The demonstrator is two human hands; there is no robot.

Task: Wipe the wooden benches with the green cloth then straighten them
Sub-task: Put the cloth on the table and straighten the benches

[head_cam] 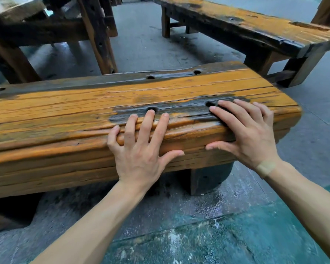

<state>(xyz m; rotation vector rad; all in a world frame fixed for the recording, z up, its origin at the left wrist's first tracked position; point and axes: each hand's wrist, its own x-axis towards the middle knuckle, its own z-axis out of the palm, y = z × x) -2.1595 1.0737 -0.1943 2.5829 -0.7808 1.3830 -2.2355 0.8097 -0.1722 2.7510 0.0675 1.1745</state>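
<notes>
**Listener:** Where are we?

**Describer:** Grey concrete floor (151, 39), damp-looking, with a worn teal-painted patch at the near right. On it stands a thick, weathered wooden bench with orange-stained planks and dark worn patches (65, 115), running across the view from the left edge to the right.

**Listener:** What are the hands doing?

**Describer:** Both rest on the bench's near long edge, toward its right end. The left hand (139, 151) lies with fingers spread and nearly straight over the rounded edge, fingertips reaching onto the top, thumb stretched along the front face. The right hand (246, 134) sits just beside it, closer to the right end, fingers flat and straight on the top, thumb pressed against the front face. Neither hand curls around anything. A beige plaster (266, 166) crosses the right wrist.

**Listener:** Any detail on the top?

**Describer:** Two round holes sit in a dark patch just beyond the fingertips, and two more near the far edge.

**Listener:** Other furniture?

**Describer:** A second long orange-and-black wooden bench (255, 25) stands at the far right, well apart, angled away. Dark timber legs of a rough wooden table (95, 35) rise at the far left.
</notes>
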